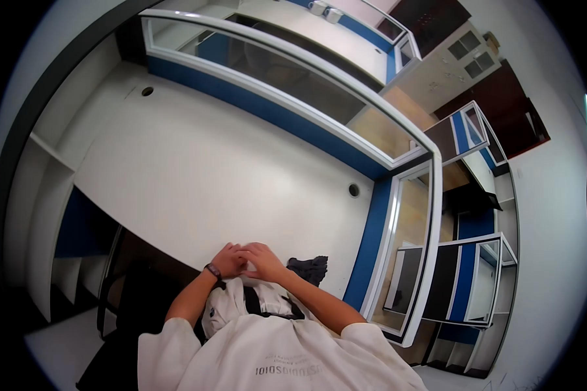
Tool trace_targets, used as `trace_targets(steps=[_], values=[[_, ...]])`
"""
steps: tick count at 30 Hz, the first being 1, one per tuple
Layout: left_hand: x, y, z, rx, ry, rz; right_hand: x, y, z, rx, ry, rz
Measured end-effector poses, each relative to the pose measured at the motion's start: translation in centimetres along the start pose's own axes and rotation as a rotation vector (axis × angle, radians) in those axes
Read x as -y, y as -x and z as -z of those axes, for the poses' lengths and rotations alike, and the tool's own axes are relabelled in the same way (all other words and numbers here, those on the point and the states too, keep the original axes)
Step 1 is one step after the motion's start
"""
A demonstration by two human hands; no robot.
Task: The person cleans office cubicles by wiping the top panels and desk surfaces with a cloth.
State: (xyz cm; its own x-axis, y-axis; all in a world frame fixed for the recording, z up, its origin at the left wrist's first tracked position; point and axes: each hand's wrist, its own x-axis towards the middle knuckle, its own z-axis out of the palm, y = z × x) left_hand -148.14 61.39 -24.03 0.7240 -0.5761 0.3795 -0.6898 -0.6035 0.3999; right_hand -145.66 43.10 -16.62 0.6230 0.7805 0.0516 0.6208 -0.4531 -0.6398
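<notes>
My left hand [229,260], with a dark band on its wrist, and my right hand [262,260] meet at the desk's front edge, just above a light-coloured bag [267,296] with black straps. Their fingers are bent and touch each other; whether anything small is between them cannot be made out. A dark crumpled cloth [308,268] lies on the white desk [222,169] to the right of my right hand.
Blue and glass partitions [274,124] rim the desk at the back and right. Shelves [52,153] stand at the left, a dark chair [137,300] below them. Two white cups [325,12] stand on a farther desk. Other cubicles [463,280] are at the right.
</notes>
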Motion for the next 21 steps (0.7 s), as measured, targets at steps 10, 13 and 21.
trace_targets(steps=[10,13,21], values=[[-2.1,-0.5,0.9,-0.315,0.344,0.604,-2.8,20.6,-0.1,-0.253,0.225,-0.698],[-1.4,-0.4,-0.2,-0.324,0.352,0.699,-2.2,21.1,-2.0,-0.244,0.302,-0.756],[1.6,-2.8,0.0,-0.297,0.168,0.541,-3.7,17.4,-0.8,-0.215,0.332,-0.779]])
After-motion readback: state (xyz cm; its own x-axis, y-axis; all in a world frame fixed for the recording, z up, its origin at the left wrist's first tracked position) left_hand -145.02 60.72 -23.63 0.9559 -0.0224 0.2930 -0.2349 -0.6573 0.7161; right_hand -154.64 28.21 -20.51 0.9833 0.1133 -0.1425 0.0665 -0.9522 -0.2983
